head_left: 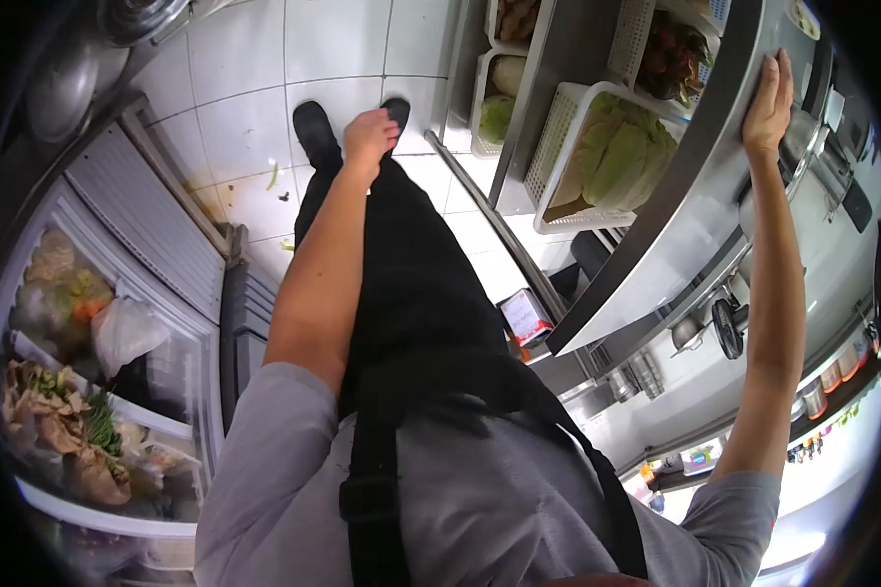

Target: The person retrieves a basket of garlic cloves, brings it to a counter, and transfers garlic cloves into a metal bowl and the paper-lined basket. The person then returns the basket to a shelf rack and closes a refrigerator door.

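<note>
My left hand (372, 139) hangs in the air above my black shoes (313, 132), its fingers curled in and nothing seen between them. Flat on the stainless steel counter (646, 264) lies my right hand (768, 108), with the fingers stretched out near its edge. Below that counter, nearest to the right hand, a white plastic basket (558, 147) holds large pale green leafy vegetables (622, 152). Another white basket (631, 44) with dark red and green produce (673, 59) is beside it.
To the left an open fridge (206, 391) shows bagged vegetables (88, 303) and brown paper-wrapped greens (59, 421). A metal rail (475, 186) runs low along the counter. Scraps (272, 178) lie on the white tiled floor (235, 49). Pans (690, 333) stand at right.
</note>
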`<state>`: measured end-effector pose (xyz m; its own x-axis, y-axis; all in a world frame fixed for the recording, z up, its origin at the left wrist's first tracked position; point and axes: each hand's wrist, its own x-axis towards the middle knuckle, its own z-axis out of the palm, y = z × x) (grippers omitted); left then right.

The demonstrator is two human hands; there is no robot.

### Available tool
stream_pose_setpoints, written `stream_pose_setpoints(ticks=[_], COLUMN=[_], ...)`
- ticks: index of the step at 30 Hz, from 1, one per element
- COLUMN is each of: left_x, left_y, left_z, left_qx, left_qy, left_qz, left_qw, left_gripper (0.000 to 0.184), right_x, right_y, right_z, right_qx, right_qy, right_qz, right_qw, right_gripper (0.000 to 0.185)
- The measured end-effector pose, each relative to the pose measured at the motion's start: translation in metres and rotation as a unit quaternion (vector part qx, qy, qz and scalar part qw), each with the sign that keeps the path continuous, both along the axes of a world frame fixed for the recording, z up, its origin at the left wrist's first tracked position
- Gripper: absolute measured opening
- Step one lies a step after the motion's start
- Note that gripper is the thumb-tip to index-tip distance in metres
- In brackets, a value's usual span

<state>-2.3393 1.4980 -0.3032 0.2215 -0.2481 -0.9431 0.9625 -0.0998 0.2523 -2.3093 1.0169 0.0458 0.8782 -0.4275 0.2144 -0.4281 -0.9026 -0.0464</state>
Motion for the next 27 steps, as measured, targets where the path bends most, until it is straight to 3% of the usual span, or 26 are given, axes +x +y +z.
stream_pose_setpoints(ticks=[3,6,10,11,14,18,20,22,24,27], left_x=[-0.016,-0.031,-0.054,-0.051,-0.072,-0.093,-0.111,-0.104,-0.099,-0.106], left_y=[0.015,-0.004,-0.076,-0.098,-0.147,-0.165,-0.165,-0.149,-0.115,-0.059], left_z=[-0.019,-0.013,0.004,0.019,0.036,0.087,0.12,0.174,0.232,0.282], left_qx=[0.064,0.035,-0.072,-0.081,-0.193,-0.287,-0.146,-0.189,-0.345,-0.481], left_qy=[0.017,0.008,-0.035,-0.068,-0.188,-0.173,-0.369,-0.385,-0.388,-0.419], left_qz=[-0.013,-0.015,-0.017,-0.073,-0.089,-0.119,-0.097,-0.02,0.05,0.076], left_qw=[0.998,0.999,0.997,0.992,0.959,0.935,0.913,0.903,0.853,0.766], left_gripper=[0.033,0.031,0.027,0.028,0.026,0.025,0.029,0.027,0.034,0.054], right_x=[0.001,-0.001,0.001,0.0,0.0,-0.002,-0.002,-0.002,-0.006,-0.005], right_y=[-0.003,-0.014,-0.014,-0.017,-0.019,-0.032,-0.028,-0.032,-0.039,-0.035], right_z=[-0.002,-0.002,-0.004,-0.004,-0.005,-0.005,-0.007,-0.005,-0.004,-0.005], right_qx=[-0.001,-0.007,0.03,0.041,0.07,0.129,0.195,0.224,0.136,0.083], right_qy=[0.008,0.012,-0.006,-0.013,-0.025,-0.042,-0.067,-0.058,0.0,0.022], right_qz=[-0.014,-0.001,-0.012,-0.011,-0.013,-0.039,-0.052,-0.056,0.025,0.075], right_qw=[1.0,1.0,0.999,0.999,0.997,0.99,0.977,0.971,0.99,0.994], right_gripper=[0.062,0.061,0.062,0.064,0.061,0.058,0.055,0.054,0.053,0.052])
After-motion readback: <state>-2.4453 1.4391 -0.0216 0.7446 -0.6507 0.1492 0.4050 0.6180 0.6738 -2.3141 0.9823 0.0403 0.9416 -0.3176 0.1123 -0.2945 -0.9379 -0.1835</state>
